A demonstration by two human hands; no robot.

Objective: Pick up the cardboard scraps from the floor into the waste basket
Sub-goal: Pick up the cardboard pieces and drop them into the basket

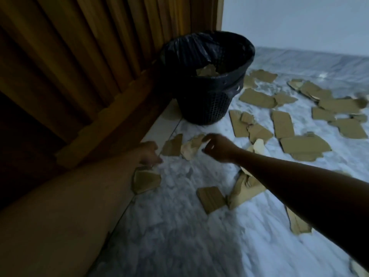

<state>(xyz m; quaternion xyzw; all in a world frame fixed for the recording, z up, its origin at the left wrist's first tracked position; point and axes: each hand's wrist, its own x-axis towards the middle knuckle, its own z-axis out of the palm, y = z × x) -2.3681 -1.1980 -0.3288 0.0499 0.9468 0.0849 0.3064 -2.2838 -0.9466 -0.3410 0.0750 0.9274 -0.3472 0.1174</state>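
Observation:
A black mesh waste basket (207, 100) lined with a black bag stands by the wooden wall, with a few cardboard scraps (206, 70) inside. Many brown cardboard scraps lie over the marble floor. My right hand (216, 146) reaches in from the right and pinches the top edge of a pale crumpled scrap (190, 149). My left hand (149, 152) is low at the wall's foot with its fingers curled at the corner of a brown scrap (172, 145). Whether it holds that scrap is unclear. Another scrap (145, 180) lies just below the left hand.
A slatted wooden wall (89, 66) runs along the left down to a pale threshold strip (159, 128). Several larger scraps (305, 146) cover the floor to the right of the basket. A ribbed scrap (211, 198) and a folded one (245, 188) lie under my right forearm.

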